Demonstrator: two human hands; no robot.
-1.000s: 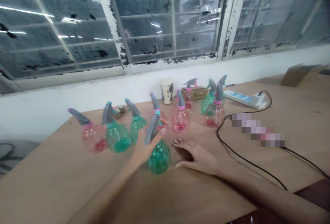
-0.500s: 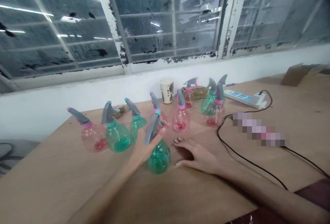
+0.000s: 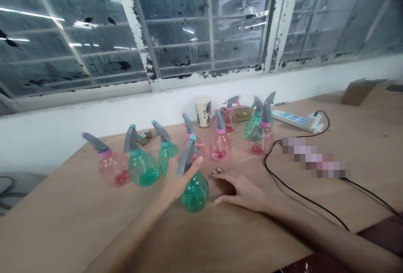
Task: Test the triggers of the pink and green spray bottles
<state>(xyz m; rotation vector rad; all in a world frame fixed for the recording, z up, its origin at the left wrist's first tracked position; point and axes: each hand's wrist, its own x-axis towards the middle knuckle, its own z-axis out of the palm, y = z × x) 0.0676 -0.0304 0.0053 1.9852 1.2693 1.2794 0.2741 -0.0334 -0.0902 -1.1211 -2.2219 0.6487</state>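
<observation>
My left hand point(image 3: 176, 180) is closed around the neck of a green spray bottle point(image 3: 194, 191) with a grey trigger head, which stands on the wooden table point(image 3: 78, 222) just in front of me. My right hand point(image 3: 244, 189) lies flat on the table right of that bottle, fingers stretched out and empty. Several more spray bottles stand behind: a pink one point(image 3: 113, 168) at the left, two green ones point(image 3: 143, 166) beside it, a pink one point(image 3: 220, 145) in the middle, and a pink and green group point(image 3: 261, 136) further right.
A paper cup point(image 3: 203, 111) stands by the white wall under the window. A white power strip point(image 3: 297, 120) lies at the back right, and a black cable point(image 3: 302, 195) runs across the table. A cardboard piece point(image 3: 362, 90) sits at the far right.
Nothing of note has moved. My left hand stays on the green bottle and my right hand stays flat; only the view shifts slightly.
</observation>
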